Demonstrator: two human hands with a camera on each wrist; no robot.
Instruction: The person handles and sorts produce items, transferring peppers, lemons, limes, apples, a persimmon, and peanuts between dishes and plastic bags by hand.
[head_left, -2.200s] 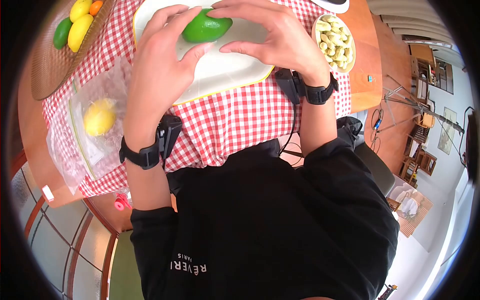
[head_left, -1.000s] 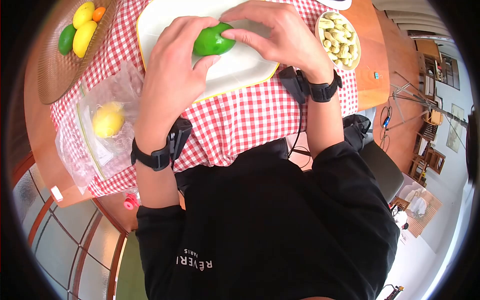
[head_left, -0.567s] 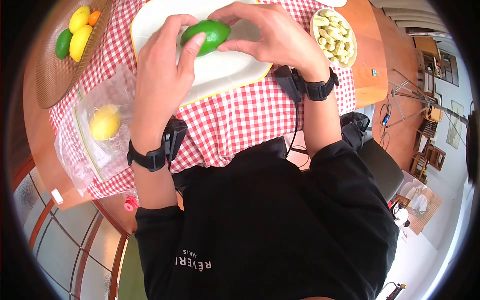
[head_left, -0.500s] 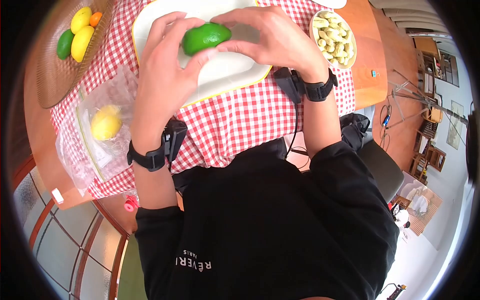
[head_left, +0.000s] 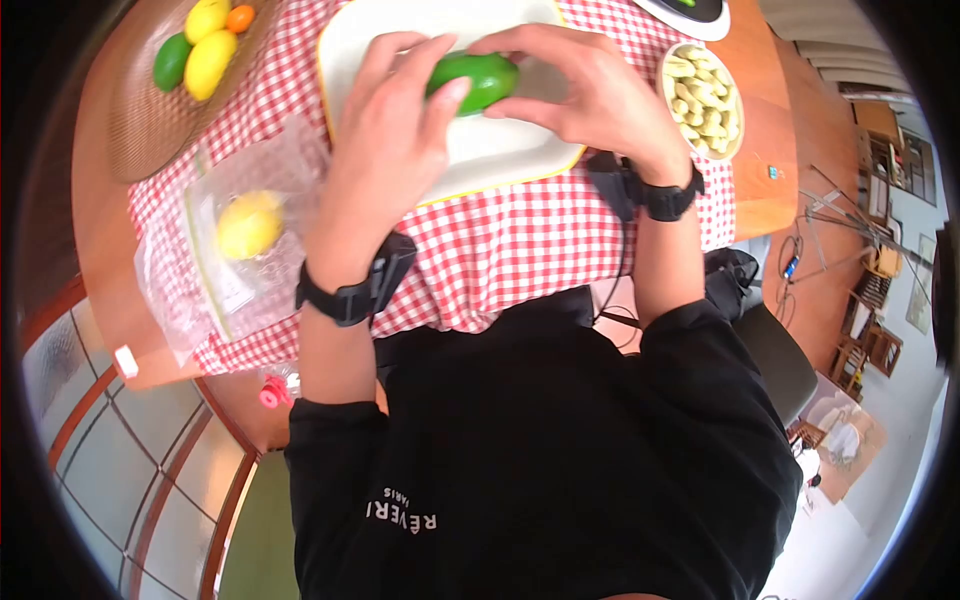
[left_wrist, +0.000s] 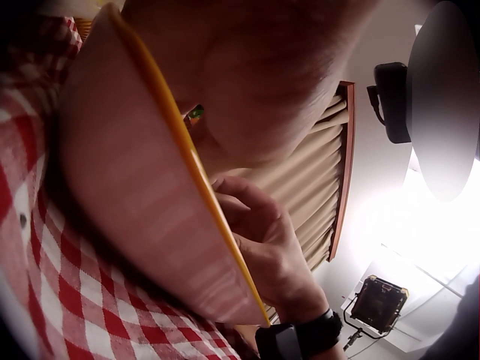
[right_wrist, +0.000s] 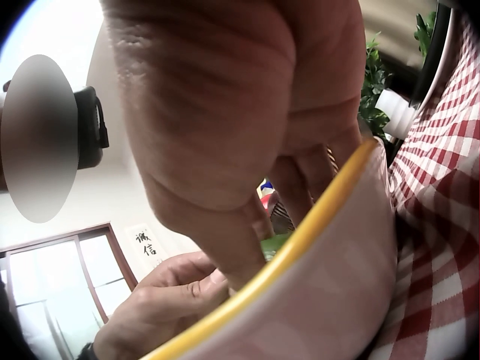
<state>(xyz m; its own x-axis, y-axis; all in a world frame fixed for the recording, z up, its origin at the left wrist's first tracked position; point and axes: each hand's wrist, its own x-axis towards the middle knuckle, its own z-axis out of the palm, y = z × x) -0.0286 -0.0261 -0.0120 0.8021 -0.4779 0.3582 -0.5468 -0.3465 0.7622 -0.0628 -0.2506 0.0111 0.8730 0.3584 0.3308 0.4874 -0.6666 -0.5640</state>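
A glossy green lemon-shaped fruit [head_left: 478, 82] is held by both hands over the white tray [head_left: 500, 165] with a yellow rim. My left hand [head_left: 392, 125] grips its left end, the thumb lying across the near side. From the right, my right hand [head_left: 605, 95] pinches the other end between thumb and fingers. In the left wrist view the tray's outer wall [left_wrist: 142, 172] hides most of the work, and the right hand [left_wrist: 270, 240] shows beyond the rim. A sliver of the green fruit [right_wrist: 274, 246] appears under the right hand in the right wrist view.
A clear plastic bag [head_left: 240, 290] with a yellow fruit [head_left: 250, 225] lies left on the checked tablecloth [head_left: 490, 250]. Behind it stands a ribbed basket [head_left: 140, 125] holding yellow, green and orange fruits. A bowl of peanuts [head_left: 702, 105] sits to the right, near a black-and-white dish [head_left: 700, 12].
Both hands keep hold of the green fruit while it turns and tilts slightly. The left thumb has moved up across its near side. The head view has shifted, moving the scene rightward.
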